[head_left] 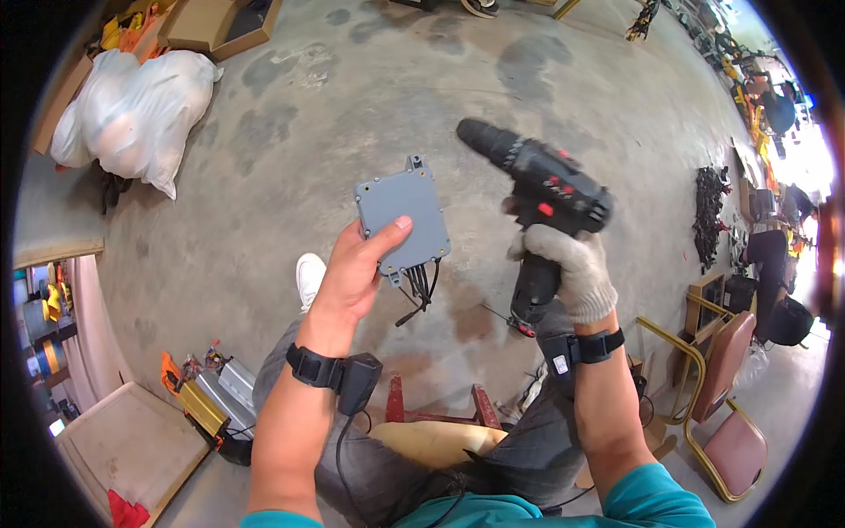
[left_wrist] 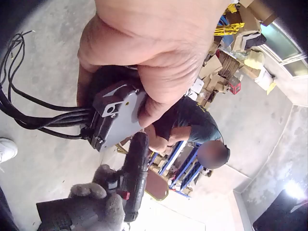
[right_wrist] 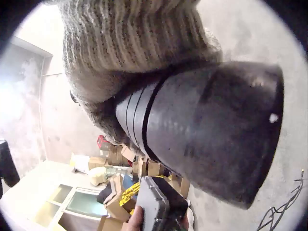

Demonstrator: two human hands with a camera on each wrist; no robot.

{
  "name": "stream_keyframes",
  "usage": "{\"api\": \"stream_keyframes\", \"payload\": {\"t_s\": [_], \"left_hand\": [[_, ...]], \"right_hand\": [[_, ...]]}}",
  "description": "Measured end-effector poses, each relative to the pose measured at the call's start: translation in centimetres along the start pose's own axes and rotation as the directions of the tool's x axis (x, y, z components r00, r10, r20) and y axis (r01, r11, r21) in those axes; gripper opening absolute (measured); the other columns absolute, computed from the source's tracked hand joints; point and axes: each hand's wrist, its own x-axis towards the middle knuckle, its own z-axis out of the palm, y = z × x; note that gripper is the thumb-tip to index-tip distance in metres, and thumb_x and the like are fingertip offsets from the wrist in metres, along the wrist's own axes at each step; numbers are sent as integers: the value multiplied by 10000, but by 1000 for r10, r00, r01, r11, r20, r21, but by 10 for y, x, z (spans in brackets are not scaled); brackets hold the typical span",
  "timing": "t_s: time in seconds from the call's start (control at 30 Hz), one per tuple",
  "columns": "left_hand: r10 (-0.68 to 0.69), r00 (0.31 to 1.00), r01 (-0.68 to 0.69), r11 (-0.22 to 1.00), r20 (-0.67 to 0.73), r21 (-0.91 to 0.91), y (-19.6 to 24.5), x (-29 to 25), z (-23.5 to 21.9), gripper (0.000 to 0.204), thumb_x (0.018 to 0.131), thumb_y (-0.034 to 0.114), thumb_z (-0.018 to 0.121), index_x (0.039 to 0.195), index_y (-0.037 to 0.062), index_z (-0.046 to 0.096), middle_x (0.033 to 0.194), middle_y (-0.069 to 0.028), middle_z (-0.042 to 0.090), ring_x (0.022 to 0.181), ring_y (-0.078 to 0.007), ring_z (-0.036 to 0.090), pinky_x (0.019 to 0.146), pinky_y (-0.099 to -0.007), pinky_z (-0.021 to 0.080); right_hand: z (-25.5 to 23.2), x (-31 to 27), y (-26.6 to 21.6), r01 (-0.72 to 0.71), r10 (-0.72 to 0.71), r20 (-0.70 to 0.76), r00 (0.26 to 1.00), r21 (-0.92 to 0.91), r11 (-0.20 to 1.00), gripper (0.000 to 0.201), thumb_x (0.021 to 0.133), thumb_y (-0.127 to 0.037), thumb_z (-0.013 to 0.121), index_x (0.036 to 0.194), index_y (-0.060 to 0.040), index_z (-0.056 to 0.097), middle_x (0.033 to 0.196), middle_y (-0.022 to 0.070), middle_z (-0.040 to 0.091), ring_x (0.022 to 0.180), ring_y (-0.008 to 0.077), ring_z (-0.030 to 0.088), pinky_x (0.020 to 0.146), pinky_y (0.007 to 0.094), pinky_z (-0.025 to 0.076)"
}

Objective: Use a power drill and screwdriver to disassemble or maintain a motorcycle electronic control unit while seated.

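at the upper left of the head view, an open brown cardboard box (head_left: 189,26) holds a dark, soft-looking item (head_left: 252,19); just below it sits a bulging white translucent plastic bag (head_left: 145,106), its contents too blurred to name. at the lower left, a pale flat-topped table (head_left: 132,449) bears a red cloth (head_left: 128,511).

left of centre, the bare left hand (head_left: 352,268) is raised over the concrete floor, forearm coming up from the lower edge. its thumb lies across the face of a flat grey rectangular case (head_left: 414,194) with screwed corners and mounting tabs, the other fingers behind, so the case is pinched between them. the case is closed, its inside hidden, and sits near the middle of the frame with thin black cables (head_left: 422,286) hanging from its lower edge.

right of centre, the right hand (head_left: 576,268), in a pale knitted glove, is curled round the grip of a black cordless drill with red details (head_left: 554,189). that forearm rises from the lower right; the drill's nose points to the upper left, near the case but apart from it
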Motion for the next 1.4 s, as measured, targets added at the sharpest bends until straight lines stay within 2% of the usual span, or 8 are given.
{"api": "stream_keyframes", "payload": {"t_s": [0.1,0.2,0.3,0.4,0.83,0.93,1.13,1.4], "left_hand": [[-5,999,6,1000,-38,17,0,-4,-4,536,963,219,770,1397,-44,596,1286,-124,700,1180,-217,673,1039,-377,524],[-11,1000,11,1000,6,23,1,3,-6,552,959,227,776,1402,-44,591,1285,-125,700,1180,-217,672,1041,-375,519],[18,1000,-18,1000,-7,5,1,2,-2,559,957,236,780,1403,-41,591,1284,-123,700,1176,-214,671,1040,-373,514],[21,999,-22,1000,-43,-11,-2,0,-7,557,954,243,785,1400,-32,599,1287,-118,700,1184,-213,666,1042,-376,511],[16,1000,-16,1000,-18,0,3,0,-9,541,954,222,787,1396,-30,604,1292,-122,701,1194,-221,667,1056,-377,511],[14,1000,-14,1000,-26,5,2,1,-10,542,956,222,784,1398,-33,602,1294,-126,700,1196,-222,666,1057,-378,510],[17,999,-17,1000,-36,19,2,0,-12,549,953,232,790,1395,-36,605,1292,-123,700,1203,-219,658,1066,-378,498],[21,998,-19,999,-52,45,2,0,-13,540,960,245,783,1386,-38,611,1288,-120,701,1202,-213,654,1066,-369,492]], "right_hand": [[-1,-1,1,78,-78,-7,997,100,992,520,809,-20,691,1318,50,607,1222,215,696,819,230,715,776,375,610],[-5,-4,13,-229,216,82,973,478,848,417,809,12,743,1202,39,607,1030,152,716,754,204,700,723,362,618],[-7,4,16,-212,180,160,971,217,953,490,819,-9,726,1283,4,570,1070,155,707,797,188,688,745,365,613],[8,-1,19,-174,161,71,984,283,943,506,764,28,760,1245,1,608,985,142,729,732,195,690,664,359,605],[17,5,16,-178,156,111,982,238,955,492,739,69,756,1214,22,633,962,144,732,757,202,692,671,349,597],[17,7,16,-173,150,156,976,147,974,492,766,-11,721,1244,-6,604,1023,120,707,757,172,658,688,335,582],[18,8,16,-125,122,60,991,56,991,446,740,18,753,1176,23,664,959,124,734,761,182,679,668,334,587],[24,3,8,-73,73,-9,997,35,997,425,775,-52,769,1184,7,669,1022,101,717,826,179,685,752,351,597]]}}
